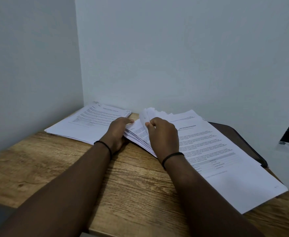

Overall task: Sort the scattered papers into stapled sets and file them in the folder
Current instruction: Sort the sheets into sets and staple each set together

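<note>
1. I saw both hands working at a fanned stack of papers [140,137] in the middle of the wooden surface [137,190], which stood in a corner between two pale walls.
2. My left hand [117,132] lay on the left edge of that stack, its grip curled round the sheet edges, fingertips on the top page.
3. My right hand [164,135] had its grip pinching a few lifted sheets [144,117], which stood bent upward near the stack's far end.
4. A second pile of papers [89,124] lay flat at the far left corner, just beside the left hand.
5. A large printed sheet [225,156] spread to the right, partly under the right wrist.
6. A dark folder [239,134] lay under the right-hand papers, its edge showing by the wall.
7. Each wrist wore a thin dark band.
</note>
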